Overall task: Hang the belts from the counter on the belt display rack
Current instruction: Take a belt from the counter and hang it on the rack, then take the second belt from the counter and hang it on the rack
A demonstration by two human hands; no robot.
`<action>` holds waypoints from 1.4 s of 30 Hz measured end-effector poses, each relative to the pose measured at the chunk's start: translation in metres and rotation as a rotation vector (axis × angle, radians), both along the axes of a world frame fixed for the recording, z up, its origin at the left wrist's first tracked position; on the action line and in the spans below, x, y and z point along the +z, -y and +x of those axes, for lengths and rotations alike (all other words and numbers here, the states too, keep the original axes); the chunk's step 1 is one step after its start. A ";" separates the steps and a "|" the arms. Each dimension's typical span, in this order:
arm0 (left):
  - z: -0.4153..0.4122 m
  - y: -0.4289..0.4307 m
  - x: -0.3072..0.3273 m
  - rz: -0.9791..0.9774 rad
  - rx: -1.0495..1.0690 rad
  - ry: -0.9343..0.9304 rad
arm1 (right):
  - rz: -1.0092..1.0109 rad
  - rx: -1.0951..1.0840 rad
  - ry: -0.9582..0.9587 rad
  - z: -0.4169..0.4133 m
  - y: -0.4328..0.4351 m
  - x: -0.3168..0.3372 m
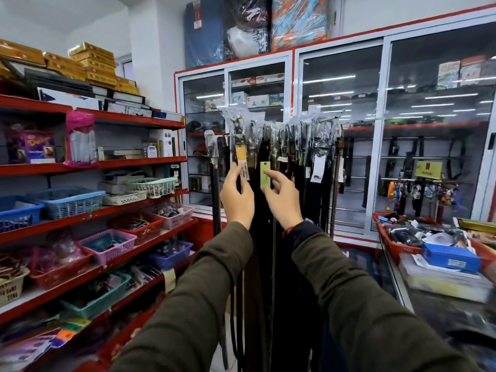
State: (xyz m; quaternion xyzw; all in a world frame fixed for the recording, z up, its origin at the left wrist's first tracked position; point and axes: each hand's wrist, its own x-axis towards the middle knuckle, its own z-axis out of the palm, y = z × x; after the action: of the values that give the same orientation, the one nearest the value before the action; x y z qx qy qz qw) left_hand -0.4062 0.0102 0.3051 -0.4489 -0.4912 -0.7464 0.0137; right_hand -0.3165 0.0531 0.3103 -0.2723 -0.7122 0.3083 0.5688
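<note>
The belt display rack (pixel 326 120) stands straight ahead, its top arms crowded with several dark belts (pixel 314 183) whose buckles sit in clear plastic wrap. My left hand (pixel 237 198) is raised and pinches a thin black belt (pixel 235 146) with a yellow tag, just below its wrapped buckle. My right hand (pixel 284 201) is beside it, fingers spread, thumb and forefinger touching a green tag (pixel 265 175) on a wide dark belt that hangs down between my forearms. The lower ends of the belts are hidden behind my sleeves.
Red shelves (pixel 94 165) with plastic baskets (pixel 67 201) run along the left. Glass-door cabinets (pixel 341 135) stand behind the rack. At the right is a glass counter (pixel 397 280) with a red tray of goods (pixel 389 245) and a blue box (pixel 451 257).
</note>
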 end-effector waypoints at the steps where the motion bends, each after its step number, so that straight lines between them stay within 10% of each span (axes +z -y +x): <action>1: 0.007 -0.001 -0.011 0.009 0.006 -0.056 | 0.043 -0.059 -0.020 0.008 0.002 -0.012; 14: 0.124 0.010 -0.173 -0.287 -0.042 -0.544 | 0.127 -0.661 0.373 0.159 0.030 -0.177; 28: 0.279 0.044 -0.297 -0.512 -0.504 -0.852 | -0.368 -1.106 0.688 0.330 0.128 -0.312; 36: 0.356 0.072 -0.315 -0.670 -1.071 -1.316 | -0.850 -1.284 0.654 0.402 0.173 -0.333; 42: 0.388 0.088 -0.321 -0.581 -1.015 -1.455 | -0.949 -1.279 0.444 0.428 0.192 -0.335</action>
State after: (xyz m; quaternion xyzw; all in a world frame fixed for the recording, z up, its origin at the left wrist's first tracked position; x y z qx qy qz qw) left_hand -0.0184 -0.0782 -0.0162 -0.9527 -0.2742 -0.0459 -0.1224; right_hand 0.1113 -0.1394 -0.0246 -0.8909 -0.3096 0.1322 0.3049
